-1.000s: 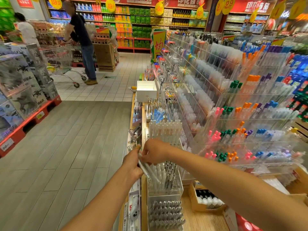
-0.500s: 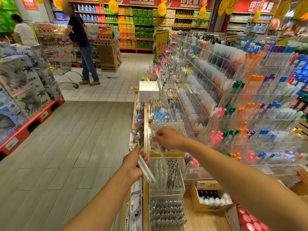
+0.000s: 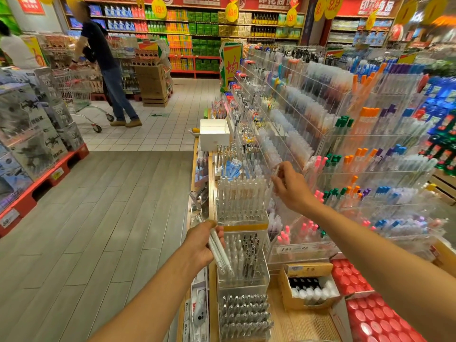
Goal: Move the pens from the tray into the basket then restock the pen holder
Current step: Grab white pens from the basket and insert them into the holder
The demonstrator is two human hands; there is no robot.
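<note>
A supermarket stationery aisle: grey plank floor on the left, a long wooden display counter (image 3: 293, 324) on the right stacked with clear acrylic racks of pens. The left hand (image 3: 200, 245) is curled round a small bundle of white pens (image 3: 218, 250), their tips slanting down beside a clear pen holder (image 3: 243, 257) half filled with white and dark pens. The right hand (image 3: 291, 187) is raised further back, pinching a single clear pen (image 3: 275, 172) upright – just beside the taller holder of clear pens (image 3: 240, 198) that stands behind the first one. Near the right forearm sits a cardboard box of bottles (image 3: 308, 286), with red packs (image 3: 370, 314) beside it. Far off, a shopper with a trolley (image 3: 79, 95) stands on the tiled floor
</note>
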